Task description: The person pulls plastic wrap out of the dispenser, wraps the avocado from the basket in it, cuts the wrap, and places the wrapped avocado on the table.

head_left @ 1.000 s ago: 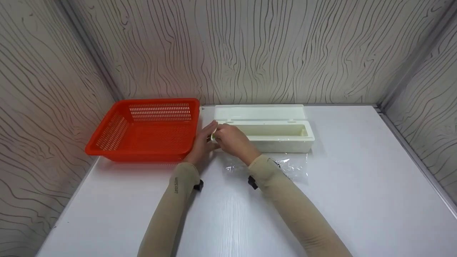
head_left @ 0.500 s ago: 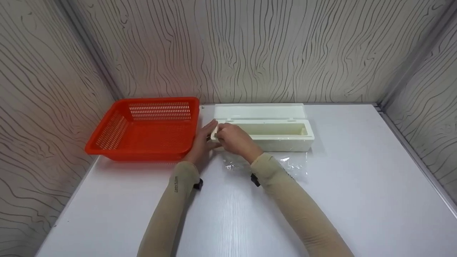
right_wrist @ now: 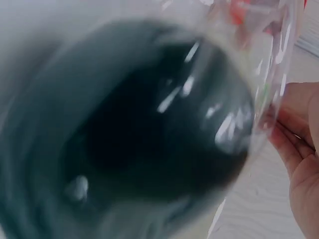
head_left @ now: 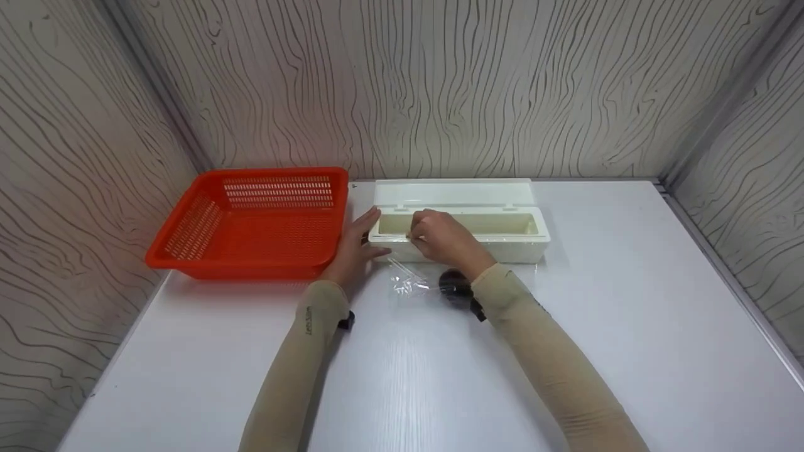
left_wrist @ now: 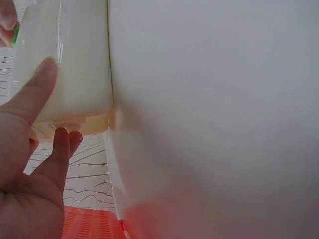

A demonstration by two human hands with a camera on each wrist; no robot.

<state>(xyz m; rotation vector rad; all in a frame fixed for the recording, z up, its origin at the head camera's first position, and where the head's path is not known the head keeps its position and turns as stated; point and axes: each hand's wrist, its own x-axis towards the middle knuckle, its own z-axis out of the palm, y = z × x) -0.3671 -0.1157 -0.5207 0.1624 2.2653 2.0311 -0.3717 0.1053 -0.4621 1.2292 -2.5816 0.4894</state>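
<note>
A long white cling film box (head_left: 512, 251) lies with its lid (head_left: 455, 192) tipped back. My left hand (head_left: 353, 250) holds its left end, the thumb on the front and the fingertips against the end face in the left wrist view. Along the front rim my right hand (head_left: 443, 238) pinches a small slide cutter; a bit of green (left_wrist: 16, 35) shows at the fingertips in the left wrist view. Clear cling film (head_left: 408, 279) hangs off the front below that hand. In the right wrist view crinkled film (right_wrist: 271, 74) covers much of the picture, with a large dark blurred shape behind it.
A red plastic basket (head_left: 276, 263) with slotted sides stands just left of the box, close to my left forearm. Both stand on a white table (head_left: 402, 389). Patterned panels (head_left: 440, 88) enclose the back and sides.
My right hand has slid right along the box's front rim, away from the left end. The hanging film has shifted and bunched toward the left. My left hand stays at the box's end.
</note>
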